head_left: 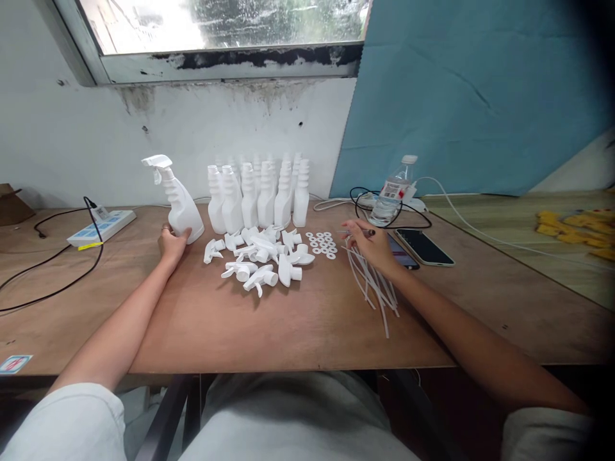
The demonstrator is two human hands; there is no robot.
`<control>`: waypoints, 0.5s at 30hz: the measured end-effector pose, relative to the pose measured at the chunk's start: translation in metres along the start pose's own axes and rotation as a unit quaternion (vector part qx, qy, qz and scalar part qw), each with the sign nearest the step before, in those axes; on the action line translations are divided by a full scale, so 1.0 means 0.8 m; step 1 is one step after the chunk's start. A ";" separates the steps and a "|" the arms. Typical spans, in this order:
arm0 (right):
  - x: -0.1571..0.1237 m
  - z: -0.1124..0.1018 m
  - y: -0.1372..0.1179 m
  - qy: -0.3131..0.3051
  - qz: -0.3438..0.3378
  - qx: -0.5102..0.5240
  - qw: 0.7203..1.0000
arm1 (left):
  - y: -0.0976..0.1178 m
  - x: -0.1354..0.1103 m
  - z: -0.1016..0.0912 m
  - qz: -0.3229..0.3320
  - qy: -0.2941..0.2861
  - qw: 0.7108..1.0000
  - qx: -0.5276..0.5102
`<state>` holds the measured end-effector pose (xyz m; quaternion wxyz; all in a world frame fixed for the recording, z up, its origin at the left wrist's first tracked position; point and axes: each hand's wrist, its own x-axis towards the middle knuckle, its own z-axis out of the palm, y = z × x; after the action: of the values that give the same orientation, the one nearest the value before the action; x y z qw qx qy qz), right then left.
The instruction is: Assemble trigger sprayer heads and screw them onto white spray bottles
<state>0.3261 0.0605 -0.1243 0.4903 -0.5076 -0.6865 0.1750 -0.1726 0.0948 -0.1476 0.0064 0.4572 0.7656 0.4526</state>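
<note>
My left hand [172, 244] grips the base of a white spray bottle [179, 203] with its trigger head fitted, tilted on the wooden table [298, 320]. My right hand [369, 246] lies over a bundle of thin white dip tubes [372, 282], fingers curled as if pinching one; what it holds is too small to make out. Between the hands lies a pile of white trigger heads [262, 259]. Behind the pile stand several headless white bottles [259, 192]. Small white washers [321, 244] lie beside the right hand.
A power strip [102, 227] with black cables sits at the left. A water bottle [394, 195], two phones [423, 246] and more cables lie at the right. Yellow pieces [576, 227] rest on the neighbouring table. A wall and window rise behind.
</note>
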 end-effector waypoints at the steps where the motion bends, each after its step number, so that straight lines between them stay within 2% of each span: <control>1: -0.001 0.000 -0.003 0.001 -0.016 -0.015 1.000 | 0.004 -0.003 -0.004 0.008 0.019 1.000 0.002; 5: -0.004 0.000 -0.014 0.036 -0.116 -0.059 0.991 | 0.026 -0.018 -0.028 0.076 0.108 0.991 -0.004; 7: -0.005 -0.001 -0.018 0.050 -0.123 -0.052 0.990 | 0.039 -0.026 -0.040 0.176 0.137 0.975 -0.016; 9: -0.006 -0.002 -0.021 0.047 -0.089 -0.021 0.995 | 0.053 -0.035 -0.049 0.309 0.157 0.938 -0.021; 11: -0.008 -0.003 -0.027 0.018 -0.039 0.040 0.998 | 0.066 -0.047 -0.054 0.411 0.159 0.898 0.003; 13: -0.010 -0.004 -0.036 -0.036 0.012 0.125 0.991 | 0.076 -0.060 -0.054 0.456 0.132 0.879 0.044; 15: -0.013 -0.003 -0.047 -0.123 0.057 0.207 0.969 | 0.084 -0.074 -0.051 0.497 0.091 0.860 0.069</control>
<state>0.3086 0.0347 -0.1006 0.4858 -0.4082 -0.6603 0.4017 -0.1088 0.0368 -0.1008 -0.3209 0.7331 0.4628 0.3813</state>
